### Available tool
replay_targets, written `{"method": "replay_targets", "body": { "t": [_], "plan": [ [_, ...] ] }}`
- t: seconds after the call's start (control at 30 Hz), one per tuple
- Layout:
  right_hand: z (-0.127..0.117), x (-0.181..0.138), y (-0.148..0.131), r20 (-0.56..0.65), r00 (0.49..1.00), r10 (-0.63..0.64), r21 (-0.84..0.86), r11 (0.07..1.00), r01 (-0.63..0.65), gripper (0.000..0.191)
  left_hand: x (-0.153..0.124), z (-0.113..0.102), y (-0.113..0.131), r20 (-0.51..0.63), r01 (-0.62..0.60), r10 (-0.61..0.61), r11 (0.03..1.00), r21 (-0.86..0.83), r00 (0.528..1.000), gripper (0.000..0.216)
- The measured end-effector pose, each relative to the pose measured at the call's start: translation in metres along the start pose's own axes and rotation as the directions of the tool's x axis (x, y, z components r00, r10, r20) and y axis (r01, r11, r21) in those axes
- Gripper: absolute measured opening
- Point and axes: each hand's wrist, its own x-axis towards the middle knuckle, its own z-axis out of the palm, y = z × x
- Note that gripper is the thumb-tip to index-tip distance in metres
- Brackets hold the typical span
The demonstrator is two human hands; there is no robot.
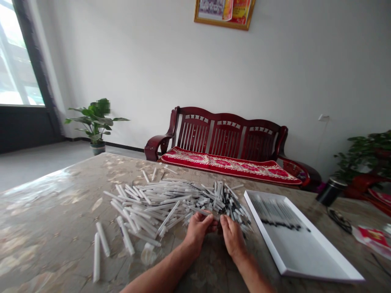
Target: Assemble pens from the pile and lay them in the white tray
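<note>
My left hand (199,231) is closed, thumb against fingers, on a slim whitish pen barrel (200,211) at the near edge of a pile. Close beside it, my right hand (233,237) has its thumb and fingers pressed together; what sits between them is too small and hidden to name. The pile of whitish pen barrels (137,215) spreads across the table beyond and left of my hands. Darker pieces with black parts (227,201) lie at its right end. A white tray (271,252) on the right holds a row of pens (275,211) with black ends.
The patterned table (61,228) carries a few loose barrels (97,257) at the near left. Right of the tray are a black cylinder (331,191), a dark cable (339,221) and a red packet (374,236). A wooden bench (226,142) stands behind.
</note>
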Motion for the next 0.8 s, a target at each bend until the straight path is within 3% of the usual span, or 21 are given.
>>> {"method": "replay_targets", "body": {
  "t": [0.17,0.37,0.57,0.8],
  "plan": [
    [-0.002,-0.0001,-0.0019,0.044,0.998,-0.033,0.072,0.997,0.029,0.038,0.0019,-0.0008,-0.0014,-0.001,-0.021,0.021,0.999,0.047,1.0,0.047],
    [0.0007,0.0024,0.0054,0.118,0.991,0.054,0.078,0.995,-0.064,0.052,0.0067,-0.0026,-0.007,-0.009,-0.04,0.041,0.997,0.07,0.999,0.047],
    [-0.0013,0.002,0.0014,0.089,0.996,0.031,0.123,0.991,-0.042,0.039,0.0051,-0.0035,-0.0058,-0.01,-0.026,0.027,0.997,0.074,1.0,0.046],
    [-0.0006,0.001,0.0012,0.131,0.987,0.095,0.119,0.987,-0.111,0.048,0.0045,-0.0032,-0.0048,-0.011,-0.024,0.025,0.997,0.079,1.0,0.046]
  ]
}}
